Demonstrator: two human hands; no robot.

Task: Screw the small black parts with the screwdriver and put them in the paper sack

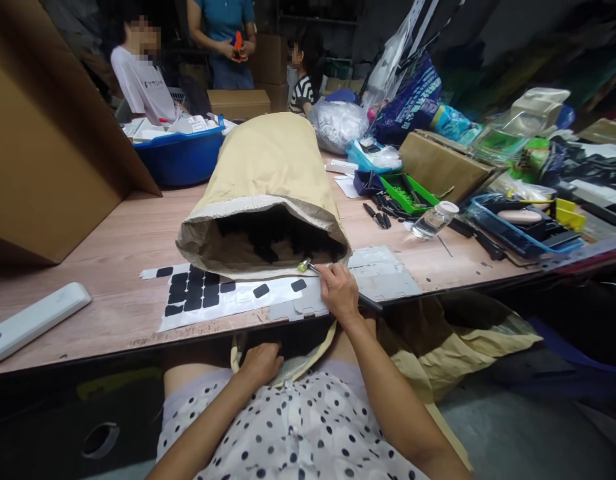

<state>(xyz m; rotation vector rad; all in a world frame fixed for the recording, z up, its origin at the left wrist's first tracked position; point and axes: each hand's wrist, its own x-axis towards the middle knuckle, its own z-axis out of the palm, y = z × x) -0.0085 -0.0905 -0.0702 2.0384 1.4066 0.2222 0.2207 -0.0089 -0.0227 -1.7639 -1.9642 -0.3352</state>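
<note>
My right hand (339, 291) rests on the table's near edge, fingers closed round a thin dark tool (318, 270) with a small yellowish tip. The tip points at the mouth of a big tan paper sack (268, 173) lying on its side, with dark parts inside. My left hand (261, 363) is below the table edge in my lap, fingers curled on a tan bag (308, 357) there. A white backing sheet with several black rubber pads (198, 293) lies left of my right hand, and a grey plastic sheet (383, 273) lies under and right of it.
A white flat device (33, 320) lies at the near left and a large cardboard box (48, 147) stands behind it. A blue basin (181, 157), a green tray (405, 193), a clear bottle (433, 221), a blue tray (513, 230) and bags crowd the far side. Three people stand at the back.
</note>
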